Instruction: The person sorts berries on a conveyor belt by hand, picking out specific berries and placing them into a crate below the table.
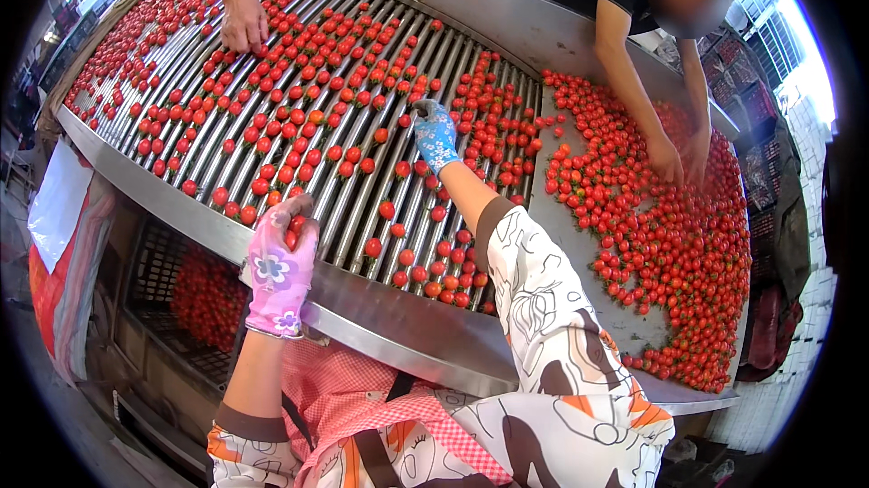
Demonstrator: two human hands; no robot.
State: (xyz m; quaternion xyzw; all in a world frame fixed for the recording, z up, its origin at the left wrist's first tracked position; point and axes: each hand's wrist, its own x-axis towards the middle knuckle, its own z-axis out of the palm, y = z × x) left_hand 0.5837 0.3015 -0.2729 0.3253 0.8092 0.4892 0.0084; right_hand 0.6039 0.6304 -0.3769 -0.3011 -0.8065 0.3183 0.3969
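Small red tomatoes (387, 210) lie scattered over a sloping bed of steel rollers (339, 225). At the near edge, my left hand (281, 262), in a pink flowered glove, is curled round tomatoes that show between its fingers. Farther up the rollers, my right hand (433, 133), in a blue flowered glove, has its fingers bent down among the tomatoes; whatever it may hold is hidden.
A steel tray (570, 234) heaped with tomatoes is at right, where a co-worker (625, 44) reaches in with both hands. Another person's hand (243, 24) touches the upper left rollers. A black crate (158, 280) of tomatoes sits below the left edge.
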